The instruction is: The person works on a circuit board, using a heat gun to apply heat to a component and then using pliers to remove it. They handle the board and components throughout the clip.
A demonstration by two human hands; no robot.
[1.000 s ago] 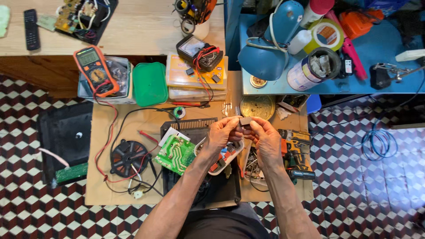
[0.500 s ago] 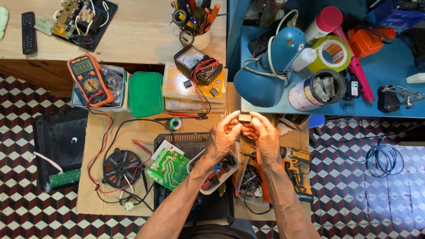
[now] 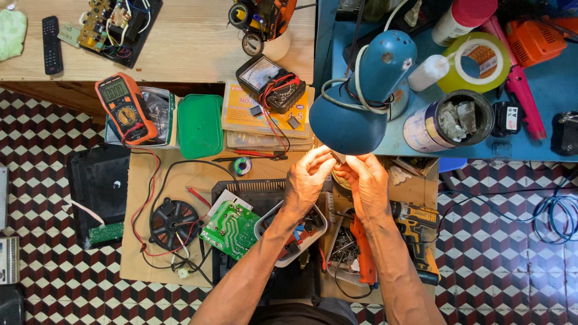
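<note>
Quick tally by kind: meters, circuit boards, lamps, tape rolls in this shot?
Meters: 2, the orange digital multimeter and the black analog meter
Circuit boards: 2, the green board and the board on the black tray
Lamps: 1, the blue desk lamp
Tape rolls: 1, the yellow tape roll
Total: 6

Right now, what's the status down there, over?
Left hand and right hand raised together, fingertips pinching a small part, too small to identify. Blue lamp shade just above them. Green circuit board untouched below.
</note>
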